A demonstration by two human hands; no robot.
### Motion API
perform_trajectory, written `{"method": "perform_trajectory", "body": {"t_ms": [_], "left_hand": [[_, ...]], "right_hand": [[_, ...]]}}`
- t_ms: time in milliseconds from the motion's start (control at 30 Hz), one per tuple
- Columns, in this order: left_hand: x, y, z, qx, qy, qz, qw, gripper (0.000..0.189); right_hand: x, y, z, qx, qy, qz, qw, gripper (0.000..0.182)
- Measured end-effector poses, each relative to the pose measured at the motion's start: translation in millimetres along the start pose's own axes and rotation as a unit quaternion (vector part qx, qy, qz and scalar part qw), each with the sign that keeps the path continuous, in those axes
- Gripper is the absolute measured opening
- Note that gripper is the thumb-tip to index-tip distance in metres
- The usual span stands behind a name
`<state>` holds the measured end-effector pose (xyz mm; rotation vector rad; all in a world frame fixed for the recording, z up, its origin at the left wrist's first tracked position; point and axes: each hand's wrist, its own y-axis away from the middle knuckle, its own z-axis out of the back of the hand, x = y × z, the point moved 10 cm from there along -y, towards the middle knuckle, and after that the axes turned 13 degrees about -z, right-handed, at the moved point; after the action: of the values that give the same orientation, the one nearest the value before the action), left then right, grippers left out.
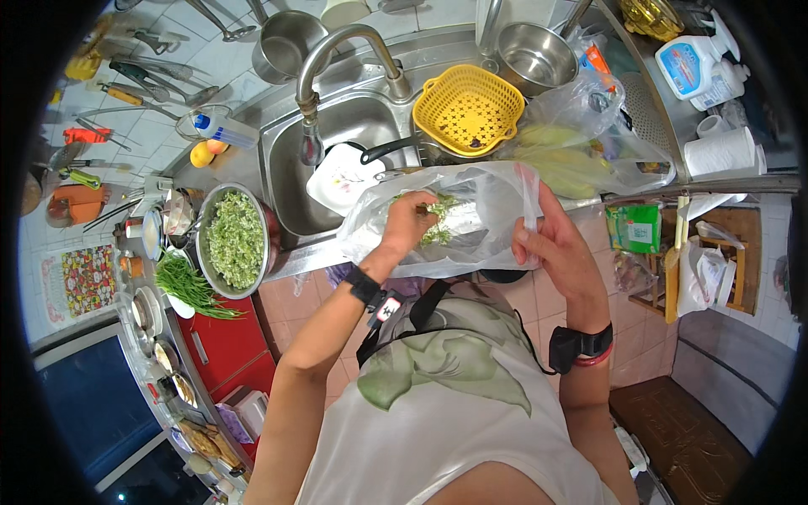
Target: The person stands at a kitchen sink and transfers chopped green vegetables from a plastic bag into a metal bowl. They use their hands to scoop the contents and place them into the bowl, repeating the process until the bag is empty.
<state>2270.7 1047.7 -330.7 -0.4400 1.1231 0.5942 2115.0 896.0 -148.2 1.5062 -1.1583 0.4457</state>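
Observation:
A translucent plastic bag [495,249] hangs with its mouth spread in front of the sink's edge. My left hand [407,224] reaches into the bag, its thumb and fingertips closed on small green sprigs with pale blossoms [445,211]. At the bag's right rim, my right hand [552,243] grips the plastic between thumb and fingers. More sprigs lie around my left fingertips; the bag's lower part is hidden. Left of the sink, a steel bowl [270,243] holds a heap of similar pale green sprigs [237,240].
A steel sink [290,189] under a faucet [309,76] contains a white dish [341,180] and a black-handled pan. Beyond the bag stands a yellow basket [467,113]. Bagged corn [562,158] lies to its right. Green stalks [196,284] overhang the left counter.

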Motion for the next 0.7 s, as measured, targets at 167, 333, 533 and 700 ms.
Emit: {"method": "perform_trajectory", "body": {"t_ms": [167,333,533,700], "left_hand": [[9,33,20,-0.046,0.437,0.283,0.853,0.019],[-27,51,61,-0.041,0.577,0.257,0.774,0.018],[-54,77,133,-0.052,0.588,0.170,0.789,0.035],[-60,106,240,-0.156,0.480,0.092,0.858,0.031]], "right_hand": [[-1,-12,-7,0.000,0.002,0.006,1.000,0.074],[2,-23,-18,0.000,0.005,0.001,1.000,0.074],[2,-33,-26,-0.004,0.028,-0.009,1.000,0.075],[-7,-38,-25,-0.037,0.020,-0.009,0.999,0.076]]}}
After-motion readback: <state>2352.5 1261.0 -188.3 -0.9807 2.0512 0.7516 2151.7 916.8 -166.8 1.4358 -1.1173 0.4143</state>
